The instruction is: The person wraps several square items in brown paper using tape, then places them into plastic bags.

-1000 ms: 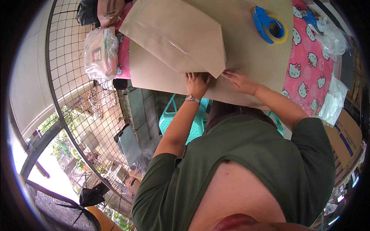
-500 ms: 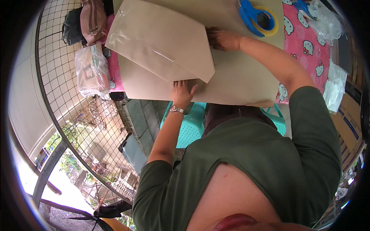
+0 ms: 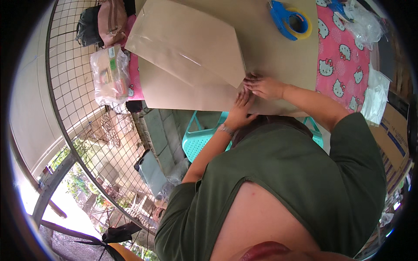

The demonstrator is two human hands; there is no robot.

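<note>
A large flat brown box-like package [image 3: 187, 41] lies slanted on a wide brown paper sheet [image 3: 174, 93], with shiny strips like clear tape on its top. Both hands meet at its near right corner. My right hand [image 3: 266, 87] has its fingers bent and bunched on that corner. My left hand [image 3: 240, 108], a metal watch [image 3: 225, 129] at its wrist, lies on the sheet with fingers stretched and thumb apart, its fingertips close to the right hand's. A blue tape dispenser [image 3: 284, 21] with a yellowish tape roll [image 3: 307, 28] rests at the far right of the sheet.
A pink patterned cloth [image 3: 333, 65] shows beyond the sheet, with clear plastic [image 3: 363, 26] on it. Bags [image 3: 111, 24] and a plastic-wrapped packet [image 3: 109, 74] are at the left, by a wire mesh [image 3: 65, 52]. A green stool [image 3: 200, 141] and a cardboard box [image 3: 392, 135] stand nearby.
My right hand has come from the package's far right side down to its near corner. My left hand has slid right along the near edge to meet it.
</note>
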